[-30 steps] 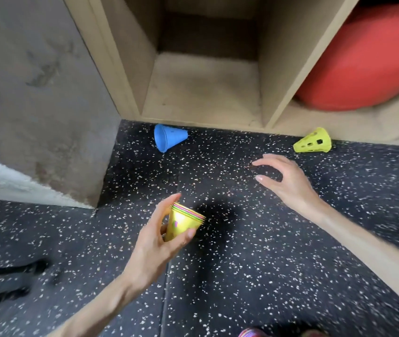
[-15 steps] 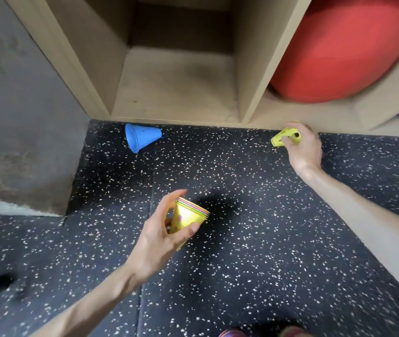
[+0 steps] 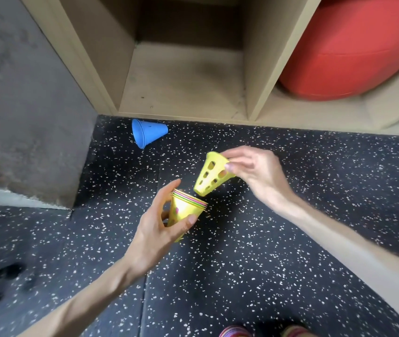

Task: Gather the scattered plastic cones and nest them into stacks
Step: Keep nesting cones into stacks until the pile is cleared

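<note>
left hand [image 3: 155, 227] gripping stack [image 3: 185, 212], right hand [image 3: 256, 173] pinching yellow cone [image 3: 211, 176]

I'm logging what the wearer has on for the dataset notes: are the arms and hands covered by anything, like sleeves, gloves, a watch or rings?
Nothing is worn on what shows. The left hand and right hand are bare, without gloves, and both forearms are uncovered to the frame edge. No watch, bracelet or ring is visible.

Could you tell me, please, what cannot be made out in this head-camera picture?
- How many cones the stack holds: the left hand wraps it; only thin rim edges show.
- The right hand covers one side of the yellow cone.
- Striped objects: cut by the bottom edge.
- Red ball: cut by the top and right edges.
</note>
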